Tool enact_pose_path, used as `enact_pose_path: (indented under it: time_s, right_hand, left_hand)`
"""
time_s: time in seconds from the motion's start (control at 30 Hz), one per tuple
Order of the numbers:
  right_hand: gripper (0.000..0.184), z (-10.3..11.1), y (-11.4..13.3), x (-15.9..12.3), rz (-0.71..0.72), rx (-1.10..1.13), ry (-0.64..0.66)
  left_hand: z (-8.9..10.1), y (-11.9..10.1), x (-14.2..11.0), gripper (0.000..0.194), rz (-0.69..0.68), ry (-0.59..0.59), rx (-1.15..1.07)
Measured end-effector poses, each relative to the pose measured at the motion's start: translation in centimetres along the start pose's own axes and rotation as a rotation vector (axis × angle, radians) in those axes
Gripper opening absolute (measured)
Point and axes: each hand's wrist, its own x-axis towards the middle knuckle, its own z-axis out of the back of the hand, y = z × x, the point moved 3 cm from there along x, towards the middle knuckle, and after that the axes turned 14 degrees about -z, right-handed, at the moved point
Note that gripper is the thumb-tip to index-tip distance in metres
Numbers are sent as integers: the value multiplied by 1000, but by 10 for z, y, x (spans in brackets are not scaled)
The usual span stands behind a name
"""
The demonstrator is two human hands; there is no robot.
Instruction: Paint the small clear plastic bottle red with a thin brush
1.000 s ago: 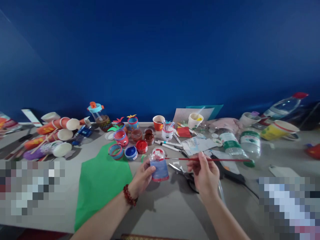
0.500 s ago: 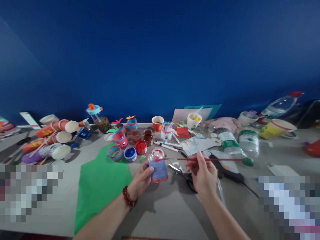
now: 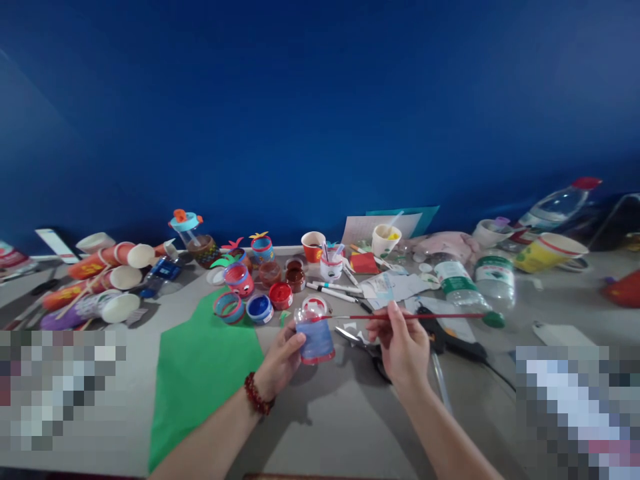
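one clear plastic bottle piece [image 3: 314, 341], painted blue on its side and red along its lower edge, is in the lower middle of the frame, lifted over the grey table [image 3: 320, 443]. the left hand [image 3: 283, 355] pinches it at its left side, between the thumb and the fingers, and a bracelet [image 3: 258, 395] of dark red beads is around this wrist. the right hand [image 3: 406, 347], right of the centre, pinches a thin red paintbrush [image 3: 450, 316] between thumb and fingers. the brush lies almost level, and its tip is at the upper part of the bottle piece; whether it touches, i cannot tell.

just behind the bottle piece is a round white lid [image 3: 315, 305] with red in it. between the two hands lie the scissors [image 3: 349, 335], their handles partly hidden by the right hand. near the centre of the frame stand a blue paint jar [image 3: 260, 309], a red paint jar [image 3: 281, 295] and a brown paint jar [image 3: 295, 277]. a green sheet [image 3: 205, 380] lies in the lower left, partly under the left arm. to the right of the right hand is a black glue gun [image 3: 457, 343], and behind it are two bottles [image 3: 456, 276] with green labels. a blue wall [image 3: 320, 120] fills the upper half.
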Motion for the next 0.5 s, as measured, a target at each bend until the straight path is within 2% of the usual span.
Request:
enact_pose_path:
  time_s: [0.3,0.5]
  right_hand:
    - [48,5,0,5,13,-12,-19]
    - [49,0,1,2,4,-29,0]
  left_hand:
    - [0,-1,-1,52,11,8,11]
    - [0,-1,-1,52,8,28,12]
